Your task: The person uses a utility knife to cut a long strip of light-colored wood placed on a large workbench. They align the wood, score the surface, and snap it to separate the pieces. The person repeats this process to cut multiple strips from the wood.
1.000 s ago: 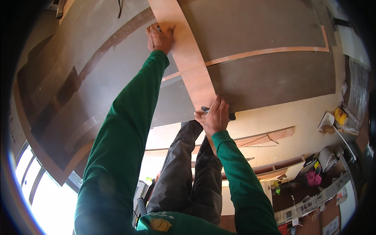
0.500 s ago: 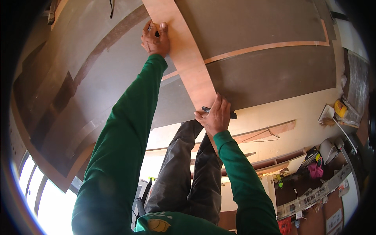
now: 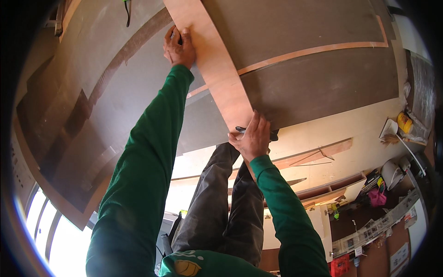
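Observation:
A long pale reddish wooden strip lies lengthwise over large dark grey-brown sheets. At its far left edge, my left hand has curled fingers around a small dark item that I cannot make out, thumb against the strip. My right hand is closed at the strip's near end, on a black tool partly hidden under the fingers. A narrow orange strip crosses beneath the wide one. My legs show below the sheets, between my forearms.
Wood offcuts lie on the pale floor. At right are a dustpan, a yellow container and plastic-wrapped material. Wooden cabinet parts, a pink bag and assorted items crowd the lower right. A bright opening is at lower left.
My left hand has shifted slightly left in the view and its fingers have adjusted beside the strip. My right hand stays at the near end. The whole view has shifted a little.

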`<state>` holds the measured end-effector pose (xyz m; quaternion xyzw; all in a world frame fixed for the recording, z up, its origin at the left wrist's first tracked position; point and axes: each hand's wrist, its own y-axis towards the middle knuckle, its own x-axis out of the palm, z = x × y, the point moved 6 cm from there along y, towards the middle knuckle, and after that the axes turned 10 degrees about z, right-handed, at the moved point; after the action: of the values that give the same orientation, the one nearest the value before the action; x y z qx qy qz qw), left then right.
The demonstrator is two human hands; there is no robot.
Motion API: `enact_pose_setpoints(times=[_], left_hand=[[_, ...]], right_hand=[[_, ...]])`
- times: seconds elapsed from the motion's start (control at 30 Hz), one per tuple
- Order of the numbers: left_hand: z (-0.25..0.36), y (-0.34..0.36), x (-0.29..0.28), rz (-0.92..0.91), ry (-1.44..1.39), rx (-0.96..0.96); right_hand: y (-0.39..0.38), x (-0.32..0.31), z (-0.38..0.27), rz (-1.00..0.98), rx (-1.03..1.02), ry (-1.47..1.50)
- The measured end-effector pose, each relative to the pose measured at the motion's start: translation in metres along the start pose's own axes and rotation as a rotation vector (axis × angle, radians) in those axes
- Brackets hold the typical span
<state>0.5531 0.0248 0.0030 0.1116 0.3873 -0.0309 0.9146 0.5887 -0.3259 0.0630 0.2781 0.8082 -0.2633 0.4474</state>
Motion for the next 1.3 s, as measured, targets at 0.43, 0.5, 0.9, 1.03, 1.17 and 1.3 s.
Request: enact_pose_setpoints(times=[0.43,0.5,0.9,1.03,1.17,1.3], left_hand=[[0.006,-0.003,-0.005,-0.040,0.069,0.033],[0.002,-0.001,-0.005,-0.053,0.086,0.030],[-0.011,0.001,0.000,-0.091,-0.008,0.013],[-0.013,0.002,-0.002,-0.079,-0.017,0.038],[-0.002,-0.003,-0.001,-0.130,0.112,0.011],[-0.005,-0.002,-0.003,-0.127,0.069,0.009]], right_hand=[[-0.002,0.004,-0.001,-0.043,0.037,0.032],[-0.001,0.004,-0.003,-0.053,0.036,0.030],[0.000,0.000,-0.003,0.006,-0.039,-0.047],[0.001,0.000,-0.004,-0.021,-0.036,-0.038],[-0.002,0.003,0.001,-0.042,0.003,0.034],[-0.001,0.003,-0.003,-0.067,0.002,-0.008]])
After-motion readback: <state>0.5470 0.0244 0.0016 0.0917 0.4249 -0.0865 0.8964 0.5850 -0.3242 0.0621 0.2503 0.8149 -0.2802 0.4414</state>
